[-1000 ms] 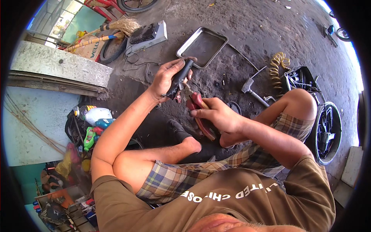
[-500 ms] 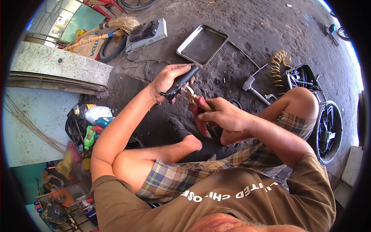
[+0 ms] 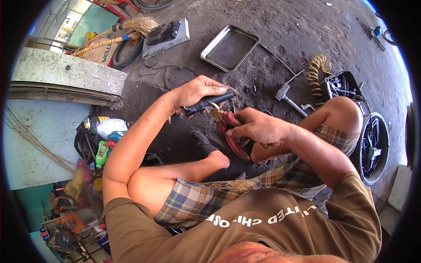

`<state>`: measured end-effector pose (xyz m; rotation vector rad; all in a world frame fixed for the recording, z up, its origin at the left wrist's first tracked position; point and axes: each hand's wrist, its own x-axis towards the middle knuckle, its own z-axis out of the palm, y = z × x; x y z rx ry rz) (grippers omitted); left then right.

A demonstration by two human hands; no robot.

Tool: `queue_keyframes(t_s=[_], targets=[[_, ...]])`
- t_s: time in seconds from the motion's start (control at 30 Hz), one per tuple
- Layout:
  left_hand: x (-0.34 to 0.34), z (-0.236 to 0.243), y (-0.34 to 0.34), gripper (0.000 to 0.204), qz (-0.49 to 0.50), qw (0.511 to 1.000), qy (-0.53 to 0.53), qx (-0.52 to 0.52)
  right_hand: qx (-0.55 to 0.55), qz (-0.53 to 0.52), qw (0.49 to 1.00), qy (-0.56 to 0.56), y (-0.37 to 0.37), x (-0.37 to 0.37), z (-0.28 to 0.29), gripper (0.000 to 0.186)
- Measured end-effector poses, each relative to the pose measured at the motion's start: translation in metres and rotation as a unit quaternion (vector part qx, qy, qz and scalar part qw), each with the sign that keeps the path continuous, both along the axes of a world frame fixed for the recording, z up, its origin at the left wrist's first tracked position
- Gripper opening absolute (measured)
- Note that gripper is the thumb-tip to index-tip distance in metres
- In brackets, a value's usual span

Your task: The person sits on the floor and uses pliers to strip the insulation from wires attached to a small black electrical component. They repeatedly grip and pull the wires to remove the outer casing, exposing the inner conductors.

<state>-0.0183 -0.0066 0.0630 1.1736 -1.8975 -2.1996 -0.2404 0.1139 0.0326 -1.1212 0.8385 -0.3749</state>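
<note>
My left hand (image 3: 198, 91) is wrapped round a black cylindrical part (image 3: 215, 100) with a jagged or fitted end near the wrist; its exact kind I cannot make out. In my right hand (image 3: 258, 126) is a pair of red-handled pliers (image 3: 227, 119). One handle lies under my thumb and the other swings out below, so the handles are spread. The metal jaws reach up to the underside of the black part and seem to touch it. My left fingertips are mostly hidden behind the part.
A shallow metal tray (image 3: 203, 55) lies on the dirt floor ahead. To the right are a hammer-like tool (image 3: 283, 93), a coiled yellow hose (image 3: 316, 70) and a round tub (image 3: 367, 179) of tools. Several bottles (image 3: 109, 129) stand at left; a grey box (image 3: 182, 37) is beyond.
The black part has turned from steeply slanted to nearly level, and my left hand has rolled with it. The pliers have shifted slightly, their jaws still at its underside.
</note>
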Motion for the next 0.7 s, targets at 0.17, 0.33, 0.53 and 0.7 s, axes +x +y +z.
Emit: queue_keyframes(t_s=[0.17,0.33,0.53,0.7], targets=[[-0.002,0.003,0.006,0.038,0.016,1.000,-0.016,-0.009,-0.063,0.010,0.993,0.098,0.004,0.005,0.005,0.030],[0.000,-0.011,0.003,0.039,0.024,0.999,-0.013,-0.026,-0.120,-0.042,0.992,0.015,0.013,0.017,-0.023,0.034],[-0.004,-0.006,0.003,0.039,0.010,0.999,-0.015,-0.047,-0.059,-0.080,0.995,0.021,0.016,0.026,-0.029,0.037],[-0.004,-0.006,0.005,0.038,-0.020,0.996,0.027,-0.086,0.071,-0.078,0.994,-0.041,0.021,0.031,-0.023,0.025]])
